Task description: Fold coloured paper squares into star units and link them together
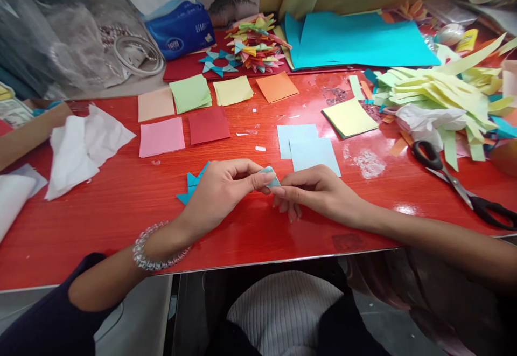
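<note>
Between my two hands is a small folded piece of light blue paper (271,178), raised just above the red table. My left hand (226,186) pinches it between thumb and fingers; a clear bead bracelet circles that wrist. My right hand (319,192) grips the paper's right corner with thumb and forefinger, the other fingers curled below. A darker blue folded paper piece (189,188) with pointed tips lies beside my left hand, partly hidden by it. Just beyond my hands rest two light blue paper squares (315,154), overlapping.
Stacks of coloured squares, such as a red stack (209,125) and a yellow stack (350,118), lie farther back. Black-handled scissors (456,186) sit at the right by a heap of paper strips (444,95). Crumpled tissue (86,143) is at left; folded paper stars (258,46) are behind.
</note>
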Demonstrator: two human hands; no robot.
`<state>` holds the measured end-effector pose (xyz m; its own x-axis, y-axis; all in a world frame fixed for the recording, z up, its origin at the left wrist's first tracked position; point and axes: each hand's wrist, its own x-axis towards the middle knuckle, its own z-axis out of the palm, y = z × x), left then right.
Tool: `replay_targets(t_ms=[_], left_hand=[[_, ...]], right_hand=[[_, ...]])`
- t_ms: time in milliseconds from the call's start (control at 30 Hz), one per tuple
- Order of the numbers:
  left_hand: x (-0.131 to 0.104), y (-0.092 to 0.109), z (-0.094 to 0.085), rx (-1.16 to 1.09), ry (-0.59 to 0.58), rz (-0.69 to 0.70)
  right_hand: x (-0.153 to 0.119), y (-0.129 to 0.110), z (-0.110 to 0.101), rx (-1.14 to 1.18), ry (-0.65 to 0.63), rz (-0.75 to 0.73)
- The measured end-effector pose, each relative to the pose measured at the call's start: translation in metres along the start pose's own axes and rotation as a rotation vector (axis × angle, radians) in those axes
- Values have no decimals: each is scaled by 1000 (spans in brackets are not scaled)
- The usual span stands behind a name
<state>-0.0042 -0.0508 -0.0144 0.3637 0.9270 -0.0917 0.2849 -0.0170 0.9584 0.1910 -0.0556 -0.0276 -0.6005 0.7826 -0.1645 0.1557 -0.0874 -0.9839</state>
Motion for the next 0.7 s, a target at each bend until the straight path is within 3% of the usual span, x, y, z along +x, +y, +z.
replay_targets(t_ms=[267, 700], left_hand=[[1, 2, -1, 76, -50, 82], [0, 4, -1, 90, -107, 80]], right_hand=[[0, 2, -2, 39, -22, 15], [-2, 2, -2, -188, -123, -48]])
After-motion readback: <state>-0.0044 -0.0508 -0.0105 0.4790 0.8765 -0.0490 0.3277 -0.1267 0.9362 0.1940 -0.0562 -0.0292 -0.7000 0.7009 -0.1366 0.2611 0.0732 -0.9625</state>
